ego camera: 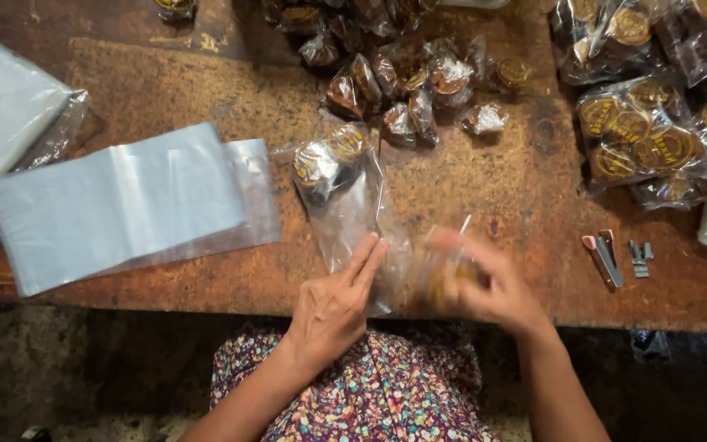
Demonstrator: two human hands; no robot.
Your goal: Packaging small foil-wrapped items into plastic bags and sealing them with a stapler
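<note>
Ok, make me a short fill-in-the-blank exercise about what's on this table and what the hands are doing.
1. The left hand rests on a clear plastic ____ that already has two wrapped pieces at its far end.
2. The small stapler lies on the wooden table to the ____ of the blurred right hand.
3. The flat stack of empty bags lies on the ____ side of the table.

Missing words: bag; right; left

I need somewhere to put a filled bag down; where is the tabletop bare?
Bare wood lies between the clear bag under the left hand and the stapler, and above the flat bag stack. The wrapped sweets pile and packed bags crowd the top right.
</note>
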